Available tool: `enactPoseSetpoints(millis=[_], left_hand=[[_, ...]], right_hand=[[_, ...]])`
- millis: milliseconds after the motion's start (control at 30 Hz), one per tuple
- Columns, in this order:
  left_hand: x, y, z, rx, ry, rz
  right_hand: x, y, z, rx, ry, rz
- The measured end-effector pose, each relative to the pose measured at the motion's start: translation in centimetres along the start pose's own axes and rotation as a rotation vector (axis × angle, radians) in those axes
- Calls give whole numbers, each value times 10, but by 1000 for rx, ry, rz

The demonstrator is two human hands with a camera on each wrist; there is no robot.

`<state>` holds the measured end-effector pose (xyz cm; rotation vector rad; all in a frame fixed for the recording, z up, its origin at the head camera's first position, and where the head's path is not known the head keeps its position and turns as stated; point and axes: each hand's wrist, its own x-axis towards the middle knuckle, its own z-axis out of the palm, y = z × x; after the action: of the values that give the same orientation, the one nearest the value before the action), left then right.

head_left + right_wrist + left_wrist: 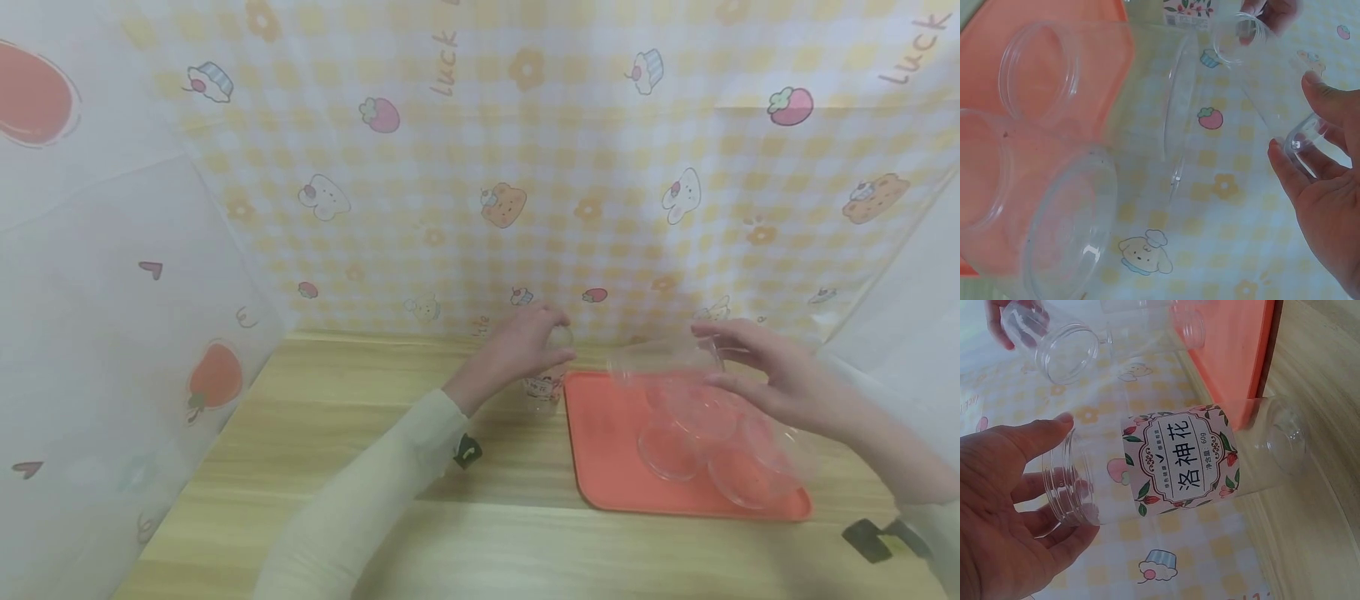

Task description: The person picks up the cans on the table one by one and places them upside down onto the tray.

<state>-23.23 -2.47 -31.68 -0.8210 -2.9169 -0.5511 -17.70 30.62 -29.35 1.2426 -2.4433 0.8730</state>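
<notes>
My left hand [521, 346] grips the open mouth of a clear plastic jar [1179, 462] from above. That jar stands upright on the wooden table, just left of the orange tray, and bears a white label [1185, 459] with flowers and Chinese characters. In my right hand [783, 379] is another clear jar [652, 360], held near its base above the tray's far part. It lies on its side in the air, its open mouth pointing left. Both jars look empty. Several more clear jars [675, 450] are grouped on the tray under and in front of my right hand.
The orange tray [606, 450] lies right of centre on the wooden table [495, 550]. A checked cloth [420, 167] with cartoon prints hangs behind the table. White printed sheets enclose the left side [90, 333] and the right.
</notes>
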Motion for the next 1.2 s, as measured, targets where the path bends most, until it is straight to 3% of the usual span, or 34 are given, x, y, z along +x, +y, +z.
enactPoseSetpoints(millis=[400, 800, 1033, 1200], left_hand=[[1, 2, -2, 11, -28, -16], [1, 1, -2, -7, -12, -8], [0, 0, -1, -26, -6, -4], [-1, 1, 0, -33, -3, -12]], right_hand=[[6, 20, 1, -85, -38, -32], [24, 22, 6, -274, -100, -90], [35, 24, 15, -291, -162, -133], [43, 21, 19, -329, -229, -109]])
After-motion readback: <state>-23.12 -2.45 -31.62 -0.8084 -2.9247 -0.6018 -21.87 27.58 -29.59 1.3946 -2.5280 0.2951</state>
